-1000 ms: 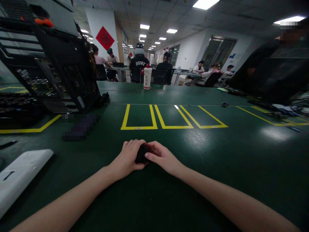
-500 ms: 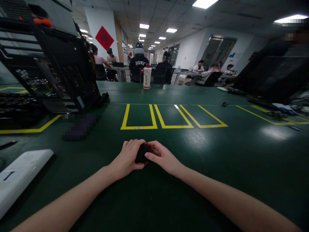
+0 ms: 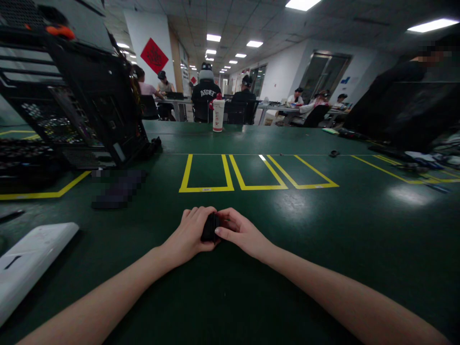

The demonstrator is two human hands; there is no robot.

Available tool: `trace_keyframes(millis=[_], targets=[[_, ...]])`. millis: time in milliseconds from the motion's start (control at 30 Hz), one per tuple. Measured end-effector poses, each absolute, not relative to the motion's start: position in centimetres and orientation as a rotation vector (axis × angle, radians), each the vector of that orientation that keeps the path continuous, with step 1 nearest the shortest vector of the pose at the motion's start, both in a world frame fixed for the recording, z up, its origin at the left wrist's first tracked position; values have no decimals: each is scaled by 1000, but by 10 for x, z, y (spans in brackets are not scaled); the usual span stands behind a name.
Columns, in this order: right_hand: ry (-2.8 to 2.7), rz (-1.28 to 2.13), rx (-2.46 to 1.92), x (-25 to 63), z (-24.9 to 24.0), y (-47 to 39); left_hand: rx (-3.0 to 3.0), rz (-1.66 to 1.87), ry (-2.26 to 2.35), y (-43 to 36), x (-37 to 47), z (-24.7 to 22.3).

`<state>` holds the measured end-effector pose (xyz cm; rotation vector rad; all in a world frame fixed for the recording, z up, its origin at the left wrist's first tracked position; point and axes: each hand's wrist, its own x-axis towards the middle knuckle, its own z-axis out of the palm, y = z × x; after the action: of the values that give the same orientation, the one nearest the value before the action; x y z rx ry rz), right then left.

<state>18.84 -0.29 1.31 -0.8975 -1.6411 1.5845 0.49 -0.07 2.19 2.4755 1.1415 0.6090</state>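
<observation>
A small black block-like object (image 3: 209,229), whose kind I cannot make out, is held between my two hands just above or on the green table (image 3: 230,297). My left hand (image 3: 190,235) is closed around its left side, thumb below and fingers over the top. My right hand (image 3: 242,235) grips its right side, with the thumb on the near face and the other fingers curled behind it. Part of the object is hidden by the fingers of both hands.
Yellow tape outlines (image 3: 206,189) mark the table beyond my hands. At left stand an open computer case (image 3: 89,105) and a white device (image 3: 34,258); a dark pixelated item (image 3: 118,189) lies between. A white bottle (image 3: 217,115) stands farther back. A person (image 3: 395,100) is at right.
</observation>
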Motion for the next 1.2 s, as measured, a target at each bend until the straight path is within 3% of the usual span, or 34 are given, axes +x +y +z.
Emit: trace_keyframes(millis=[1200], targets=[[-1627,1561,-857,189,12,-5,2498,618,1159,1,5,16]])
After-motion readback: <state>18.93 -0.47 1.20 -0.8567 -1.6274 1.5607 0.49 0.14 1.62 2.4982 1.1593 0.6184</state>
